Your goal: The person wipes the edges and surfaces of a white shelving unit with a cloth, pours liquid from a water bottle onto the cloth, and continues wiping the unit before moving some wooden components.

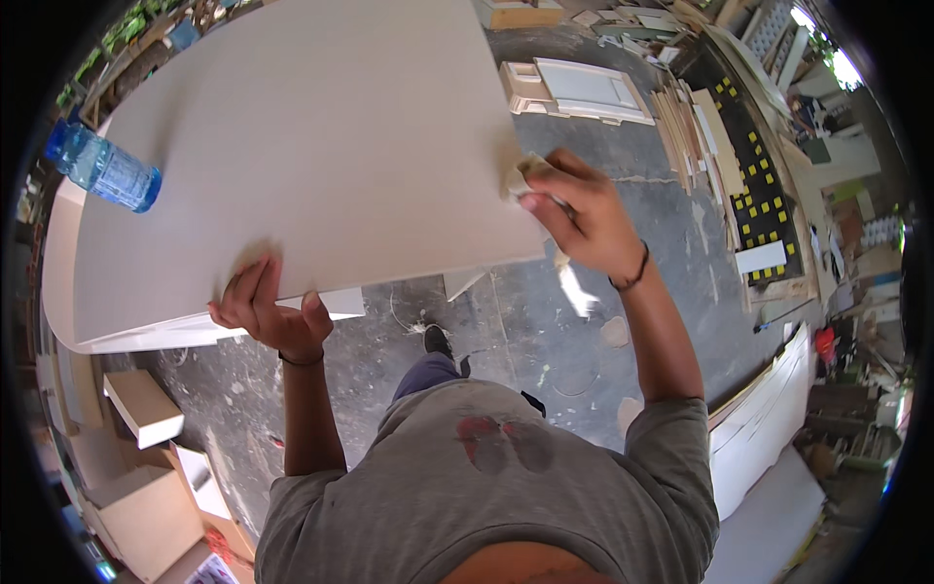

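Note:
A large pale board (331,136) with a rounded left corner spreads out in front of me. My left hand (263,307) lies at its near edge, fingers flat on top and thumb apart, holding nothing. At the right edge, my right hand (584,209) pinches a crumpled off-white wad (525,178), perhaps cloth or paper, against the board. Whether the wad is folded round something cannot be seen. A blue-tinted plastic bottle (105,167) with a blue cap is on the board's far left side.
White panels (589,90) lie on the grey floor (467,326) beyond the board. Wooden strips (681,136) and a black panel with yellow squares (764,195) stand to the right. Boxes (146,516) sit at the lower left, and white sheets (764,438) at the lower right.

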Demonstrator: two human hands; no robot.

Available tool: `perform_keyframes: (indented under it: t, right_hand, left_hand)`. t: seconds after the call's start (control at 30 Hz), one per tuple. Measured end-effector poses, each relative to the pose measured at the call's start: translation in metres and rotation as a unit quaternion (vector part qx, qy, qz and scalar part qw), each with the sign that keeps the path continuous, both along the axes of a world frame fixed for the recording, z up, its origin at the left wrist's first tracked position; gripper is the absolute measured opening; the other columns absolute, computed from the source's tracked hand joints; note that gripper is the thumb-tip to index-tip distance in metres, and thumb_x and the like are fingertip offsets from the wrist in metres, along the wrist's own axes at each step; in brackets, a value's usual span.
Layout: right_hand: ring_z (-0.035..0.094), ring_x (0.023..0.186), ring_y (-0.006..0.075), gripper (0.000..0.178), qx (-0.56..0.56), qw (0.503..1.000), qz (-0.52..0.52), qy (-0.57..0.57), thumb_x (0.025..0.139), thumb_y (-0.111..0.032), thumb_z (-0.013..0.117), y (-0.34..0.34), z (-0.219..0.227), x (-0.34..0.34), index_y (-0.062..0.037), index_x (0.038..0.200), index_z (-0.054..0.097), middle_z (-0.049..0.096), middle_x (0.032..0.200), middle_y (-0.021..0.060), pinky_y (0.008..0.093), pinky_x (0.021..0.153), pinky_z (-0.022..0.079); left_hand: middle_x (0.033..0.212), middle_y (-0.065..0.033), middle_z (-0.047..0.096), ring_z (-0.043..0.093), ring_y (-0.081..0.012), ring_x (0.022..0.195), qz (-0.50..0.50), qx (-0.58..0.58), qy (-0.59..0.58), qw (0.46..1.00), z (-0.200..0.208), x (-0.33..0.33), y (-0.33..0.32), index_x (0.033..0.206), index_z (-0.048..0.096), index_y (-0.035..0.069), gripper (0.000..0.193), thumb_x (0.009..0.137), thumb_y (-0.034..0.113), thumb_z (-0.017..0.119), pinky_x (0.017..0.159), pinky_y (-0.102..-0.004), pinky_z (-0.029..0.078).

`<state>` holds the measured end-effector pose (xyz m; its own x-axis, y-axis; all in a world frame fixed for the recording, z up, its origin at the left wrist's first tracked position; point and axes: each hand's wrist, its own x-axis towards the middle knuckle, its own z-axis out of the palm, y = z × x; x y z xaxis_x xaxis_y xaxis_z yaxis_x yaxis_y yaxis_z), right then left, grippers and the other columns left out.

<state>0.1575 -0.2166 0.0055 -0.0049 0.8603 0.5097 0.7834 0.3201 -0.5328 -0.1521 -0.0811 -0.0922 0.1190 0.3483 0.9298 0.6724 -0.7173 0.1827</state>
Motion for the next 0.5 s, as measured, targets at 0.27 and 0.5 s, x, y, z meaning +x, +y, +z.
perform_keyframes:
  t: [0.27,0.5]
  right_hand:
    - [0.058,0.062,0.0279,0.013,-0.041,0.997,0.031,-0.062,0.080,-0.006,0.066,0.027,0.011,0.029,-0.0078,0.091,0.059,0.057,0.080,0.0085,0.0352,0.054,0.046]
    - [0.061,0.066,0.0248,0.014,-0.020,0.970,0.142,-0.195,0.075,-0.011,0.066,0.031,0.028,0.031,-0.0133,0.087,0.059,0.054,0.078,0.0048,0.0357,0.055,0.048]
  left_hand:
    - [0.102,-0.0075,0.060,0.053,-0.0229,0.107,0.050,0.000,0.018,0.999,0.010,0.004,-0.009,0.097,0.065,0.005,0.059,0.093,0.053,0.031,0.109,-0.0492,0.015]
    - [0.101,-0.0098,0.063,0.056,-0.0267,0.102,0.033,-0.018,0.004,0.999,0.027,0.013,-0.019,0.097,0.064,0.002,0.047,0.091,0.042,0.042,0.106,-0.0477,0.017]
